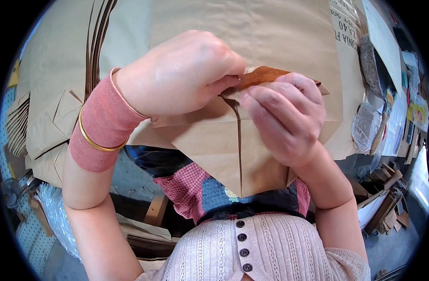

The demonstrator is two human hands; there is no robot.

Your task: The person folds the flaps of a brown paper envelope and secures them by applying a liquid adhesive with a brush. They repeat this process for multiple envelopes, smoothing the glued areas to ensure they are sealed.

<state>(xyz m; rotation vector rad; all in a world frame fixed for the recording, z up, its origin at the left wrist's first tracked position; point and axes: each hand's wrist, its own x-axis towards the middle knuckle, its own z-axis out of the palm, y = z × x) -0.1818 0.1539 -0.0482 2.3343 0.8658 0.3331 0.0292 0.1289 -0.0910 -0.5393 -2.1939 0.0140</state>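
A large brown paper bag (pixel 270 28) lies flat before me, with its near end (pixel 200 145) folded into pointed flaps that hang over the table edge. My left hand (pixel 191 70) is closed, its fingertips pinching the paper at the opening of that end. Opposite it, my right hand (pixel 289 117) is curled with thumb and fingers together on the same fold. Between the two hands an orange-brown strip of paper (pixel 263 75) shows, slightly raised. The fingertips partly cover where the paper is gripped.
Stacked paper bags (pixel 50 61) with fanned edges lie on the left. To the right are a clear plastic-wrapped bundle (pixel 365 121) and a grey fuzzy piece (pixel 371 61). A box of paper scraps (pixel 385 192) stands low right; clear plastic film (pixel 57 215) hangs low left.
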